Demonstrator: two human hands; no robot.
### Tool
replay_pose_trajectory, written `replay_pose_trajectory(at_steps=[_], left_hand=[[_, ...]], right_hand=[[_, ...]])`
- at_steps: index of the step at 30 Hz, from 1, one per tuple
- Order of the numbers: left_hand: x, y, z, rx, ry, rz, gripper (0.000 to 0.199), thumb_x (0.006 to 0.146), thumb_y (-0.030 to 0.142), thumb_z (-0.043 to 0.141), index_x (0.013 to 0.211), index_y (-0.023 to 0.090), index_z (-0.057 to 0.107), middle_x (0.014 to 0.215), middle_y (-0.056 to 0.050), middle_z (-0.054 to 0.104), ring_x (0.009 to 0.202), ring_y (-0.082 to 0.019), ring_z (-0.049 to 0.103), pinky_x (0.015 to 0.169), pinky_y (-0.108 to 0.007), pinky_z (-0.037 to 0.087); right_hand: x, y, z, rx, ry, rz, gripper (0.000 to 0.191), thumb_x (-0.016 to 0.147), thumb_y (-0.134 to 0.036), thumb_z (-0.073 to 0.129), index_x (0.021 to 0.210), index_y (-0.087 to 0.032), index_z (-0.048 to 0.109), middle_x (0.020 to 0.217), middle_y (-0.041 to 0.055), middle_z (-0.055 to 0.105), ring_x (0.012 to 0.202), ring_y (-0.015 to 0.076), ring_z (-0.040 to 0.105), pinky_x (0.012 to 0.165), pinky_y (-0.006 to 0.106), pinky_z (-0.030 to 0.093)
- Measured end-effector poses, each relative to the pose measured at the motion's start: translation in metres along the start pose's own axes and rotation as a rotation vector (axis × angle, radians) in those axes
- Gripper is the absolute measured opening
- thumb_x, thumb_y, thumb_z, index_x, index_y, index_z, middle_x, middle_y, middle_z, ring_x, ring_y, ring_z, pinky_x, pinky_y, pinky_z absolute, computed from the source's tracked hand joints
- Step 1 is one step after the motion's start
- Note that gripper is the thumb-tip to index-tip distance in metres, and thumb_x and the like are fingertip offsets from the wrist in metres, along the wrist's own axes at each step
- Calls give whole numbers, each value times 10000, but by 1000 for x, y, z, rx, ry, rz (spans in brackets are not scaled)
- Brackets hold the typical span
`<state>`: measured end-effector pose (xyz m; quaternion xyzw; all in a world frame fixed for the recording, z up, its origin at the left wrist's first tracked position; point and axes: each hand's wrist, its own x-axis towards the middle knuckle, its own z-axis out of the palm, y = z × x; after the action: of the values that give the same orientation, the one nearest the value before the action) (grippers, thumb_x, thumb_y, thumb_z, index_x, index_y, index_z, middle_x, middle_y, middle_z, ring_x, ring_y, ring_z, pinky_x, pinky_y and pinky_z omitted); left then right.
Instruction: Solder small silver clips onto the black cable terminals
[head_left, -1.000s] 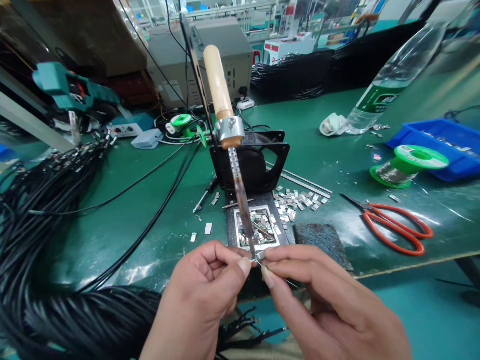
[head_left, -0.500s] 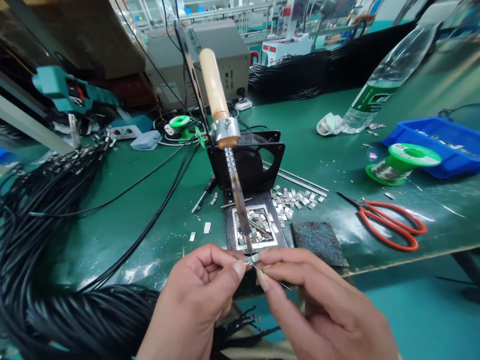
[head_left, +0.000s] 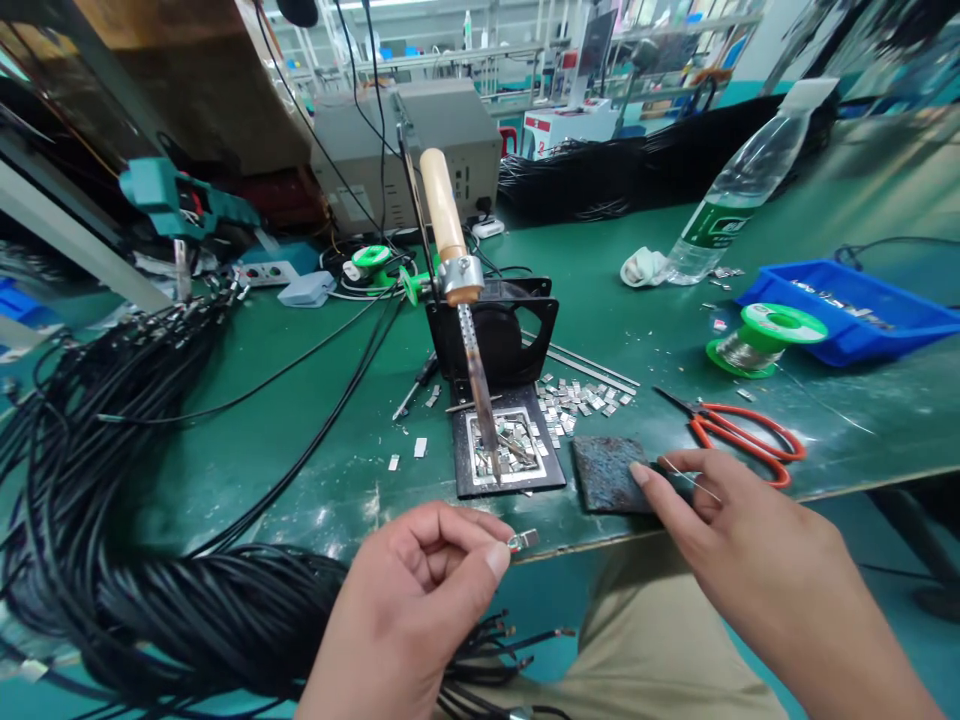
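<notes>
My left hand [head_left: 427, 590] pinches a small metal connector [head_left: 524, 541] between thumb and forefinger, just past the table edge. A trace of red and green shows where the connector meets my fingertips. My right hand [head_left: 727, 520] is off to the right with its fingers closed around a thin strand of solder wire [head_left: 686, 474]. Its thumb tip overlaps the right side of a dark, rough pad [head_left: 609, 470]; whether it touches is unclear. Between the hands and the fan stands a soldering iron [head_left: 476, 370] with a wooden handle, tip down, fixed in a stand.
Under the iron lies a black plate with a framed tray [head_left: 471, 465] of metal pieces. Loose connector shells [head_left: 585, 395] lie beside it. Red-handled scissors [head_left: 742, 430], a solder spool [head_left: 750, 345], a blue bin [head_left: 840, 345] and a bottle [head_left: 705, 235] stand right. Black cables [head_left: 225, 630] fill the left.
My right hand has moved away from the connector to the right, over to the pad, with the solder wire. My left hand has lowered slightly from the iron's tip, still holding the connector.
</notes>
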<state>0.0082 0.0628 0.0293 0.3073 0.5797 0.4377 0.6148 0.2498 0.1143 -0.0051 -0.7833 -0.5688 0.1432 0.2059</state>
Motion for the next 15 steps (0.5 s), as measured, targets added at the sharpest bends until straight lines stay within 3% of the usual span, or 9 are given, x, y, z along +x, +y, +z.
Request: replay_pose_trajectory(at_steps=[6,10,13,15], left_hand=[[-6,-3,-2,44,-19,27,232,822,360,820,720,180,714,1029,-64,750,744,-125,578,662,-226,432],[-7,-4,-3,50,-40,3,249,815,347,829,723,156,698,1215,-97,742,659,-80,524,624,-221,400],[-7,-5,-5,45,-39,-20,286,804,370,843,744,133,694,1340,-121,696,521,-9,386,523,-209,284],[-7,-6,-6,46,-18,-36,329,800,401,846,737,127,676,1190,-127,747,476,1,324,502,-210,221]], right_hand=[[1,-6,-6,49,-67,-8,388,736,-603,488,696,-248,639,458,5,512,436,202,490,496,313,318],[-18,-4,-14,208,-95,-94,408,800,-646,591,791,-249,681,466,-40,443,419,155,410,434,274,295],[-37,-15,-10,376,-173,-134,363,882,-595,604,806,-248,679,560,-41,468,521,144,439,497,252,356],[-45,-26,-1,433,-249,-185,352,915,-550,586,772,-238,665,559,-52,388,525,134,387,493,249,316]])
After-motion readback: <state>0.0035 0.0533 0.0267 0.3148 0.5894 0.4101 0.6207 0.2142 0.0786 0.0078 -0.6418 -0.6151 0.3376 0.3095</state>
